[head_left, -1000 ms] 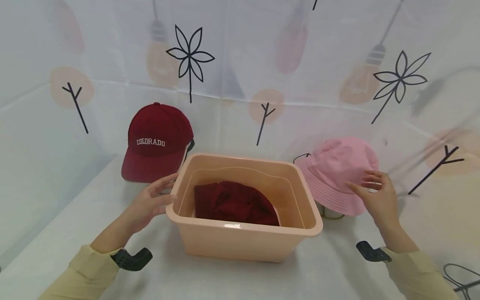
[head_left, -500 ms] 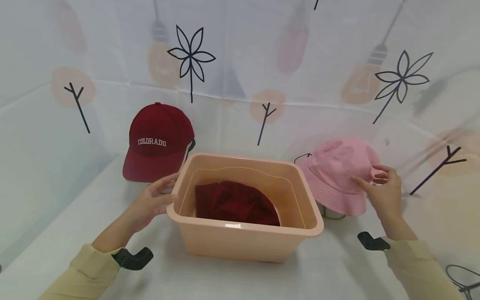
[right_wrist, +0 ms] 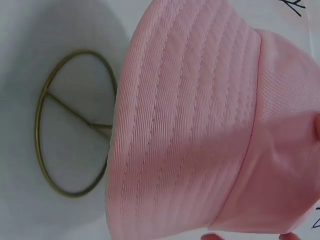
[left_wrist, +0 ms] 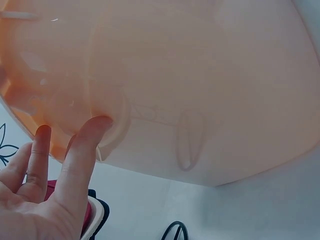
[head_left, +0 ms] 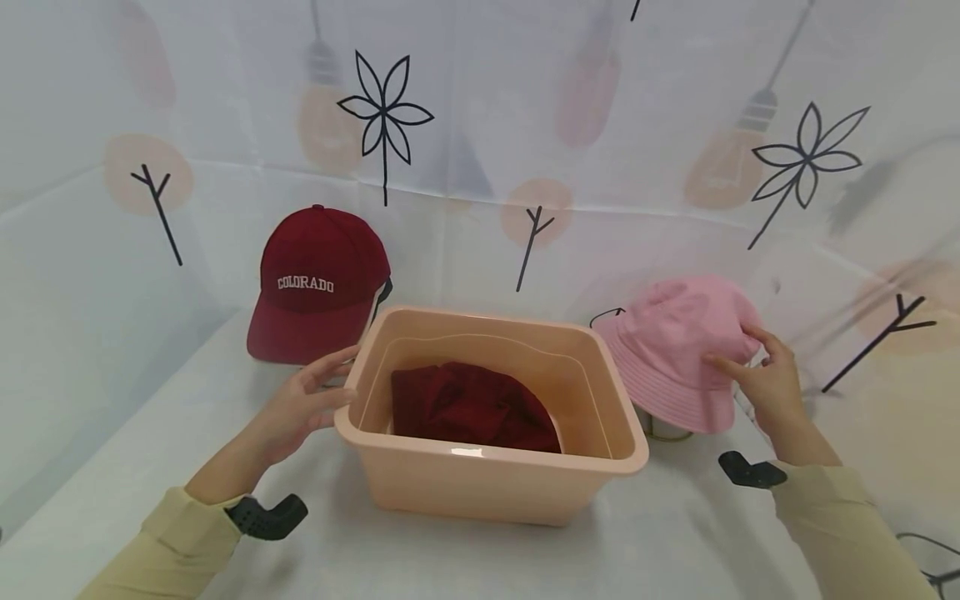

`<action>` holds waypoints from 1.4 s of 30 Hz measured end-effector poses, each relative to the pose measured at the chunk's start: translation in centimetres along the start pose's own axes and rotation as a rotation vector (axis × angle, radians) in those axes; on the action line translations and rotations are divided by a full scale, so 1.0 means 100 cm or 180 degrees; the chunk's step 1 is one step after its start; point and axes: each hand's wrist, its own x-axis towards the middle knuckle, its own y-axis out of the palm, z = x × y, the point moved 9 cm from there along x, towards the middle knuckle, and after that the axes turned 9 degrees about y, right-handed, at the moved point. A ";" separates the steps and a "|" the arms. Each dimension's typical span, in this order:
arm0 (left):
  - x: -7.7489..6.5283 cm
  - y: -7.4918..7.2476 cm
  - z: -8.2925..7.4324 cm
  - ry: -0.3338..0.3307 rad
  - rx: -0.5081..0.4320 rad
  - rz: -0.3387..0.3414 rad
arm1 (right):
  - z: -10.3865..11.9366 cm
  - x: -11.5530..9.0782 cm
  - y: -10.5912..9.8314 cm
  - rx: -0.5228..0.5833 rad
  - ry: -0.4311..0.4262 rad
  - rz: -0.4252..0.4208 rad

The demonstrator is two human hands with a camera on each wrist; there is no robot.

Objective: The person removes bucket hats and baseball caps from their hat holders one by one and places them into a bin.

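Note:
My left hand [head_left: 296, 412] touches the left rim of a peach plastic bin [head_left: 483, 492]. In the left wrist view, its thumb [left_wrist: 87, 145] lies against the bin's outer wall with the fingers fairly straight. Inside the bin lies a crumpled dark red fabric piece [head_left: 472, 408], perhaps a hat. To the right, my right hand [head_left: 772, 383] holds the crown of a pink bucket hat [head_left: 675, 350], thumb in front and index finger denting its right side. The right wrist view shows the stitched brim [right_wrist: 175, 130] close up, with only fingertips at the edges.
A maroon baseball cap [head_left: 318, 275] reading COLORADO stands behind the bin at left. Under the pink hat is a stand with a round brass-coloured wire base [right_wrist: 39, 125]. A printed white cloth [head_left: 465, 125] hangs behind. Thin black wire [head_left: 930, 546] lies at lower right.
My right hand has moved right and round the pink hat's side, and its index finger now presses into the crown. The left hand and the bin have stayed in place.

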 end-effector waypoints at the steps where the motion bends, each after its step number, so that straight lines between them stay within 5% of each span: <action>1: 0.000 0.000 0.000 -0.0004 -0.0001 -0.0005 | -0.002 0.001 0.001 0.0208 0.0038 0.0091; 7: -0.002 0.000 -0.002 0.0012 -0.0003 0.0013 | -0.005 0.007 0.000 0.1300 0.0052 0.0389; 13: -0.001 0.000 -0.001 0.0023 0.0000 0.0014 | -0.006 0.010 -0.005 0.1144 0.0183 0.0169; 19: 0.001 -0.001 0.002 0.0027 0.0016 -0.0001 | 0.002 0.007 -0.008 0.1450 0.0101 0.0108; 27: 0.001 -0.001 0.002 0.0077 0.0014 0.0018 | 0.011 0.008 -0.012 0.2010 0.0274 0.0183; 42: 0.001 -0.001 0.003 0.0034 -0.0010 0.0004 | 0.037 0.014 -0.021 0.2280 0.0524 0.0334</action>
